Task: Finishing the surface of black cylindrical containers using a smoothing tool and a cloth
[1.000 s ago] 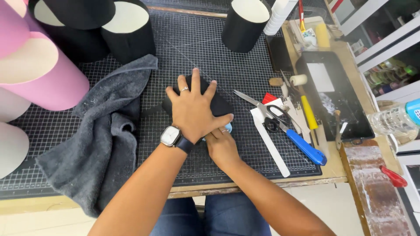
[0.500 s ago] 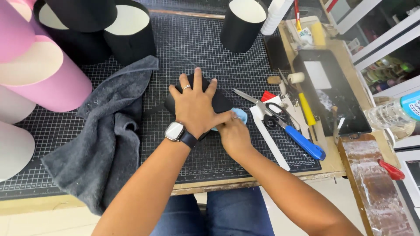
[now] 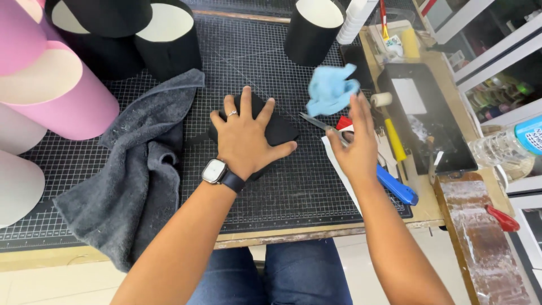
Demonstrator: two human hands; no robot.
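Black piece [image 3: 276, 127] pinned flat under spread left hand [image 3: 245, 138], right hand [image 3: 353, 144] released — blue cloth [image 3: 330, 89] just beyond fingertips.

Wooden workbench [image 3: 316, 232], black gridded cutting mat [image 3: 293, 192], grey towel [image 3: 135, 186], black and pink cylinders [image 3: 68, 90], blue-handled knife [image 3: 397, 186]

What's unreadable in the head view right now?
- Black piece: mostly hidden under the left hand.
- Blue cloth: motion-blurred; contact with the right hand unclear.
- Scissors: handles hidden behind that hand.
- Clear bottle: cut off by right edge.
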